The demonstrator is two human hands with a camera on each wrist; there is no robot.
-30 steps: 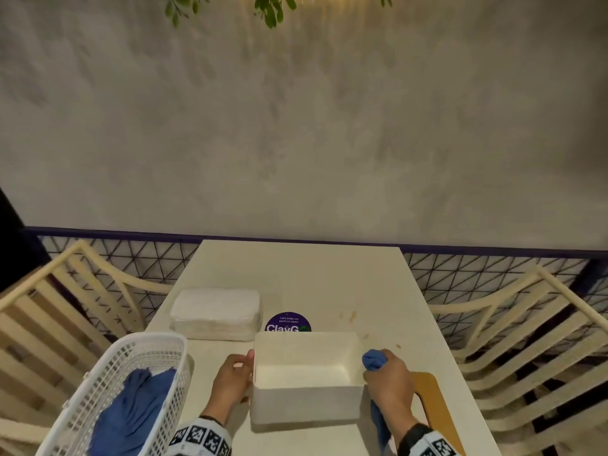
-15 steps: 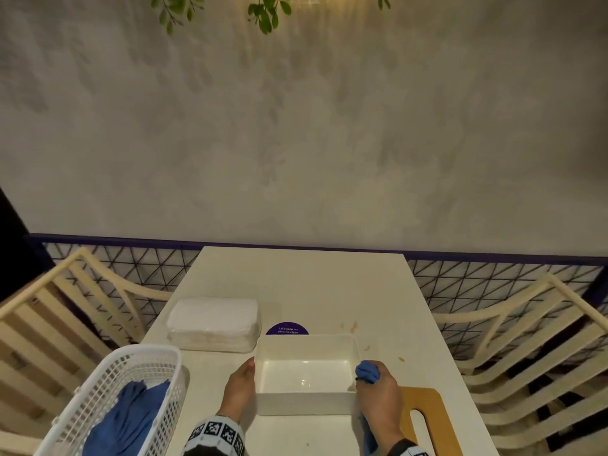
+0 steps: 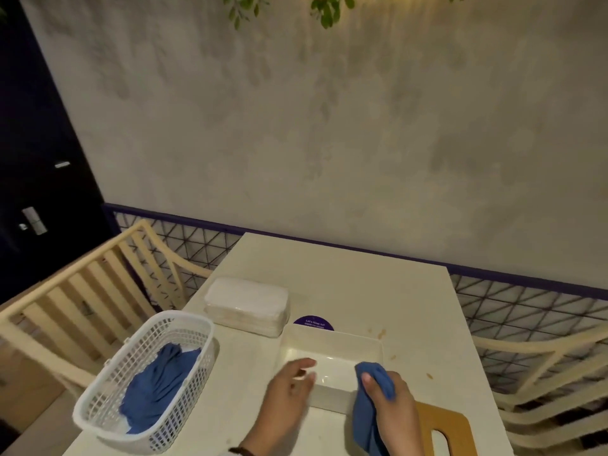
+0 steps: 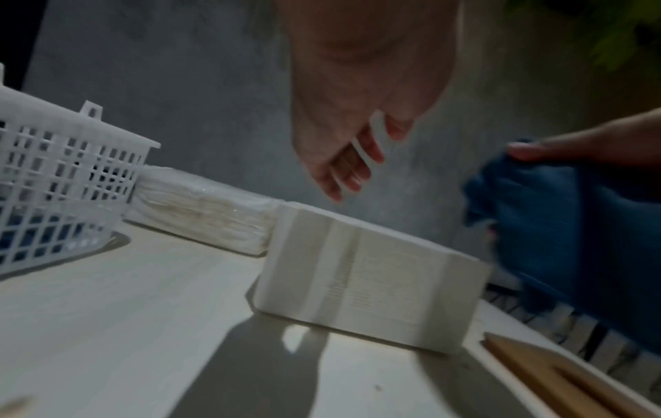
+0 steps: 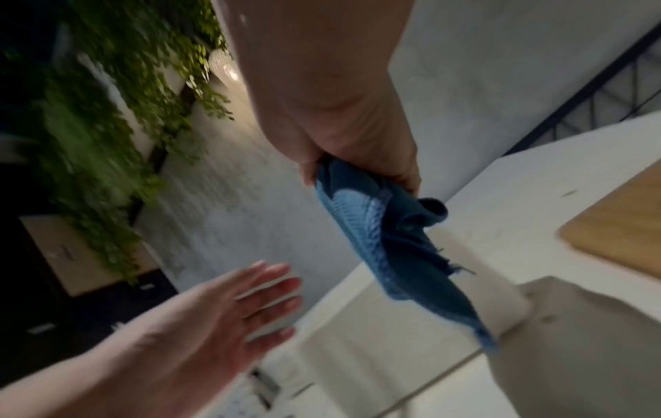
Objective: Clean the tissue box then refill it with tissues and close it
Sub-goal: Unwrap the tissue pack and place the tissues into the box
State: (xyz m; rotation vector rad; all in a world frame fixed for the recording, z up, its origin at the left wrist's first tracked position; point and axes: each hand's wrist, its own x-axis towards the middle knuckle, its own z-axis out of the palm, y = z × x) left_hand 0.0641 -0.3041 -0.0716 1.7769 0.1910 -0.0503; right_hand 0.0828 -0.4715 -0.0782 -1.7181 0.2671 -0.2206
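The white tissue box [image 3: 332,366] stands open-topped and empty near the table's front edge; its outer wall [image 4: 361,271] faces the left wrist view. My right hand [image 3: 391,406] grips a blue cloth [image 3: 375,386] over the box's near right corner; the cloth [image 5: 386,234] hangs from the fingers. My left hand [image 3: 289,386] hovers just above the box's left side with straight fingers [image 5: 264,288], holding nothing. A wrapped pack of white tissues [image 3: 246,304] lies behind and left of the box. The wooden lid [image 3: 444,432] lies flat at the right.
A white plastic basket [image 3: 98,419] with another blue cloth [image 3: 161,386] inside sits at the table's [image 3: 345,274] front left. A purple round sticker [image 3: 312,322] is behind the box. Slatted wooden chairs [image 3: 82,291] flank the table, with a wire mesh fence and grey wall behind.
My left hand has let go of the box's left side and lifted with fingers spread. My right hand has raised the cloth off the box's right wall. The head view has swung left.
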